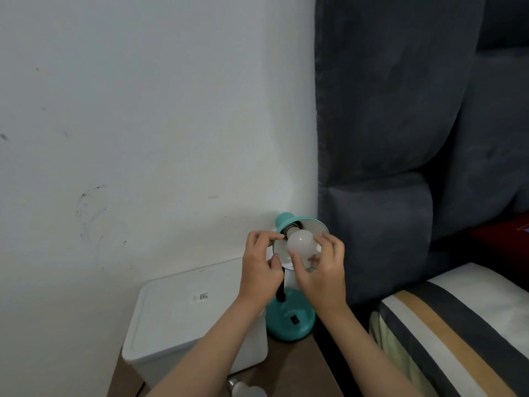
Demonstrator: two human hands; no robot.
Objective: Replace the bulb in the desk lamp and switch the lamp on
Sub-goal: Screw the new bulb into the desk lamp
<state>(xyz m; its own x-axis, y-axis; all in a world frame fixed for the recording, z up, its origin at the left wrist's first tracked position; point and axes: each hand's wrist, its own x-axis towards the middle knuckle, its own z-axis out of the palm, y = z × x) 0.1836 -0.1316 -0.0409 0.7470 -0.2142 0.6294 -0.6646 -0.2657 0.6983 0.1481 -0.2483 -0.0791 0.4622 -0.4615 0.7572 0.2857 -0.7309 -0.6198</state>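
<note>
Where wall [143, 110] meets headboard [386, 110], wooden nightstand [289, 365].

- Teal lamp shade [286, 219] and teal lamp base [289, 322], centre.
- Frosted white bulb [302, 242].
- White box [183, 325], lower left.
- Brown worktop [294, 368].
- Dark grey headboard [386, 124], right.
- Bedding [458, 333] striped white, charcoal, tan, lower right.

2 bare forearms, left hand [259, 267] and right hand [325, 275], no sleeves.

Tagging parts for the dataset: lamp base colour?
Teal (turquoise) lamp base, with a small black switch on top. Best seen in the head view.
</note>
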